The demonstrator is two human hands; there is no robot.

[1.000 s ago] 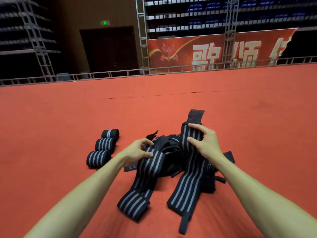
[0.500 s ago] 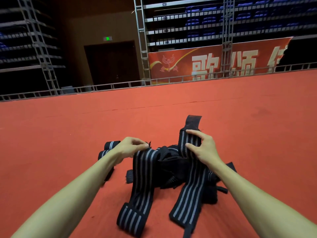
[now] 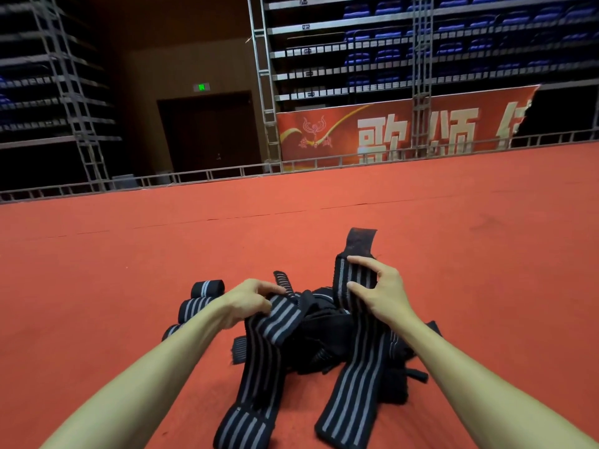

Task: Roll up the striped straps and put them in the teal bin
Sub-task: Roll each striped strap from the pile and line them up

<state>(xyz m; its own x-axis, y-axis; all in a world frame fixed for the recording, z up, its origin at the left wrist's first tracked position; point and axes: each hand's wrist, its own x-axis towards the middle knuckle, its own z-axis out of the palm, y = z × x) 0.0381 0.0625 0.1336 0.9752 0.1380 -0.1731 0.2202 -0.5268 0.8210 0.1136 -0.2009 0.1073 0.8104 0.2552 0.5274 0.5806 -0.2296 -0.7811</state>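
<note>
Lying in a loose, tangled heap on the red carpet floor [image 3: 129, 270], the black elastic straps with grey lengthwise stripes [image 3: 324, 335] sit directly in front of the person. The right-hand grip [image 3: 382, 296] is closed on one long striped strap [image 3: 353, 393]. Thumb and forefinger curl round its upper part and hold it raised. The plain black tab end [image 3: 360, 243] stands above the fingers, and the remainder trails down toward the camera onto the floor. The left-hand grip [image 3: 246, 303] pinches the upper end of a second striped strap [image 3: 259, 367], which drapes over the heap and ends in a folded section at the lower edge of the view. Three rolled striped straps [image 3: 207, 287] lie in a row on the floor just left of the heap, partly behind the left forearm. A low metal rail [image 3: 194, 176] borders the far edge of the floor. Behind it stand a red banner with white characters [image 3: 405, 131], grey lattice trusses [image 3: 270, 92], tiers of blue seats [image 3: 389, 56], a dark double door [image 3: 210, 131] and a green lit sign [image 3: 201, 87].
</note>
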